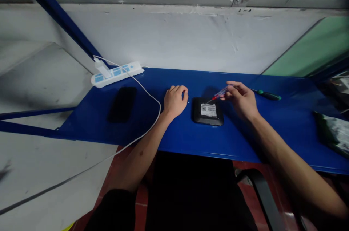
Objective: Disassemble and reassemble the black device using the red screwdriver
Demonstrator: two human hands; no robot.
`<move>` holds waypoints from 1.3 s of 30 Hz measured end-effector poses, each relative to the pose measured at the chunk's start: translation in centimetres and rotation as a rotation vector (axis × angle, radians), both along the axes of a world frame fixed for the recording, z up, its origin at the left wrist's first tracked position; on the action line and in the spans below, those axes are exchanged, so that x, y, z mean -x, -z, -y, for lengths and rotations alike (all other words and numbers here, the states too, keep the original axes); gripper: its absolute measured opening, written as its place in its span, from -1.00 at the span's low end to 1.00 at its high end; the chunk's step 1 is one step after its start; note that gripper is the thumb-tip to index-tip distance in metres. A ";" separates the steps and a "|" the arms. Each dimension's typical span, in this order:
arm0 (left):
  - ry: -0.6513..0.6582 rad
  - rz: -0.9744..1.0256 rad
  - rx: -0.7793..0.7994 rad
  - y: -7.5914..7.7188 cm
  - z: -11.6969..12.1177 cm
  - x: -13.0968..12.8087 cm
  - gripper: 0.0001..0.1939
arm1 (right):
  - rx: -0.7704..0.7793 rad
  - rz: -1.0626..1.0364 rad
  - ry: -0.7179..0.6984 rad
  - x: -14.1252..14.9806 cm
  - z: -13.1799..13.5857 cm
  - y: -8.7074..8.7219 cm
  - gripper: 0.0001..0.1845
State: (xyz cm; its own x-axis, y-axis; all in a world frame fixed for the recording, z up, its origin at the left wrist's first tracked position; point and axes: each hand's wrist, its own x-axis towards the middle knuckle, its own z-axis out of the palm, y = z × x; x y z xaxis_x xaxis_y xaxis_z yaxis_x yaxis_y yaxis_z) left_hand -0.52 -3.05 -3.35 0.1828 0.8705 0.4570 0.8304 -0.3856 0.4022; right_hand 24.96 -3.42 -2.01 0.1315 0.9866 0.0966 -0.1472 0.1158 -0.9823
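On the blue table [177, 140] lies a black box-shaped device [208, 120] with rounded corners and a white printed label [208, 110] facing up. My right hand [242, 100] is closed round the clear handle of a small screwdriver [218, 95] with a red collar. Its thin shaft slants down to the left over the label; whether the tip touches is too fine to tell. My left hand [175, 101] rests on the table left of the device, its fingers curled in and thumb near the forefinger, with nothing seen in it.
A second screwdriver with a green and black handle [268, 95] lies beyond my right hand. At the left are a dark phone [122, 104] and a white power strip [117, 74] with a plugged charger. Its cable [148, 129] crosses my left forearm. A packet [334, 131] lies far right.
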 end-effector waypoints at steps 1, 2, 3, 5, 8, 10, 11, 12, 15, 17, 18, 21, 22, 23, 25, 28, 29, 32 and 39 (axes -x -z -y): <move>-0.007 0.004 0.003 0.0 0.0 0.0 -0.87 | -0.026 0.025 -0.002 0.7 -0.3 0.0 -0.69; -0.013 0.007 0.007 0.0 -0.1 0.1 -0.87 | -0.046 0.044 -0.006 1.5 -0.5 0.0 -0.70; -0.017 0.009 0.014 0.0 -0.1 0.1 -0.87 | -0.060 0.059 -0.011 2.1 -0.7 0.1 -0.71; -0.019 0.011 0.021 0.0 -0.1 0.2 -0.87 | -0.077 0.094 -0.024 3.2 -1.0 0.2 -0.74; -0.011 0.009 0.011 0.0 0.0 0.2 -0.88 | -0.090 0.140 -0.035 4.2 -0.9 0.3 -0.75; -0.003 0.009 0.008 0.0 0.1 0.1 -0.88 | -0.093 0.160 -0.035 4.4 -0.8 0.4 -0.76; -0.001 0.009 0.010 0.0 0.1 0.0 -0.88 | -0.092 0.171 -0.033 4.5 -0.8 0.4 -0.76; 0.000 0.008 0.013 0.0 0.1 0.0 -0.88 | -0.089 0.179 -0.029 4.4 -0.8 0.4 -0.75; 0.000 0.005 0.013 -0.1 0.2 -0.1 -0.87 | -0.079 0.180 -0.022 4.4 -0.8 0.6 -0.74; 0.002 0.004 0.006 -0.1 0.2 -0.1 -0.88 | -0.072 0.169 -0.025 4.3 -0.8 0.7 -0.73; 0.004 0.004 0.005 -0.1 0.3 -0.2 -0.88 | -0.069 0.165 -0.027 4.3 -0.9 0.8 -0.73; 0.011 0.001 0.014 -0.1 0.3 -0.2 -0.88 | -0.062 0.155 -0.033 4.4 -0.9 1.0 -0.72; 0.013 0.000 0.016 -0.1 0.4 -0.3 -0.88 | -0.062 0.152 -0.032 4.4 -0.9 1.1 -0.71; 0.014 -0.001 0.015 -0.1 0.4 -0.3 -0.88 | -0.059 0.149 -0.030 4.4 -0.9 1.1 -0.71; 0.016 -0.002 0.009 -0.1 0.5 -0.4 -0.89 | -0.052 0.138 -0.024 4.3 -0.9 1.0 -0.70; 0.019 0.004 0.002 -0.2 0.5 -0.4 -0.89 | -0.050 0.100 -0.021 3.9 -0.7 0.8 -0.69; 0.019 0.011 0.000 -0.2 0.4 -0.4 -0.89 | -0.053 0.081 -0.020 3.7 -0.6 0.7 -0.70; 0.061 0.050 -0.008 -0.2 0.3 -0.3 -0.83 | -0.044 0.018 -0.021 2.7 -0.1 0.6 -0.73; 0.371 0.084 0.018 0.1 0.5 -0.5 -0.66 | 0.064 -0.071 -0.040 0.2 1.5 1.1 -0.71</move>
